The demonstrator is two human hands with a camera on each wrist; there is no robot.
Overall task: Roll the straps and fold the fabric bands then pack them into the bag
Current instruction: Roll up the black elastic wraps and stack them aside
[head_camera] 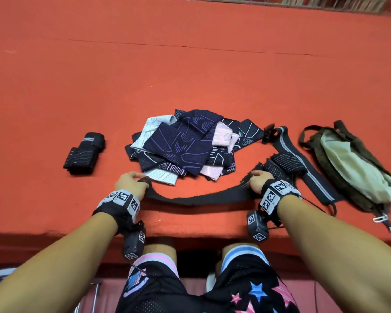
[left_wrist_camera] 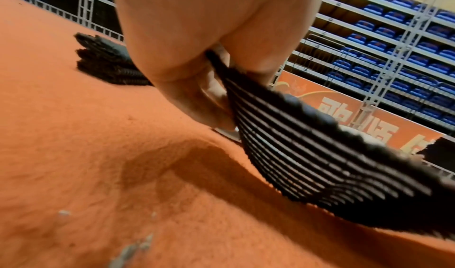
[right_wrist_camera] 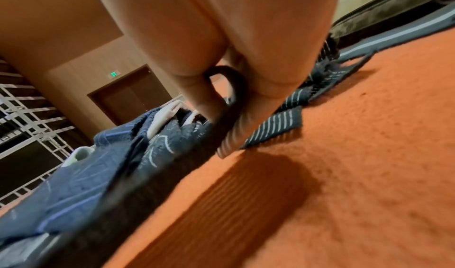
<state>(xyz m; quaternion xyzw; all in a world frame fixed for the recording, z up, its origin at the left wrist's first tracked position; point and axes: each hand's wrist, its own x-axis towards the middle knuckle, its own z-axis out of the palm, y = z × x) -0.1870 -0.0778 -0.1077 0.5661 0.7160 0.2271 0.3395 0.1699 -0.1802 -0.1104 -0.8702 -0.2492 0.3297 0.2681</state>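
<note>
— Left hand (head_camera: 131,185), state?
— Pinched on one end of the black strap (head_camera: 194,199); right hand (head_camera: 259,180) grips the other end, a loop showing between its fingers.
— Strap's axis?
— Crosswise along the table's (head_camera: 190,64) near edge, sagging in the middle.
— Relative to the pile of fabric bands (head_camera: 185,145)?
— Strap just in front of it. Rolled strap (head_camera: 84,153) to its left, well apart. Loose straps (head_camera: 303,163), then bag (head_camera: 352,168), to its right. Open red felt beyond the pile.

Orange felt table (head_camera: 190,75); shelving (left_wrist_camera: 393,44) of blue items behind.
</note>
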